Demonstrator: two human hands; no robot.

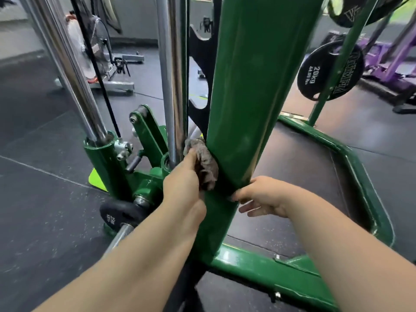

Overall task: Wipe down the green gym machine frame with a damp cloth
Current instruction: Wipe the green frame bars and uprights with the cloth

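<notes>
A thick green upright post [247, 86] of the gym machine frame rises through the middle of the view, joined at the bottom to a green base rail [258, 264]. My left hand [182, 185] grips a bunched grey-brown cloth [207, 163] and presses it against the left side of the post, low down. My right hand [261, 194] holds the post from the right at about the same height, its fingers curled round the post's edge.
Chrome guide rods [171, 75] stand just left of the post. A small black weight plate [121, 213] sits on a bar near the floor. A 20 kg plate [319, 73] hangs on a green peg at right. Purple equipment [391, 61] and an exercise bike [101, 52] stand behind.
</notes>
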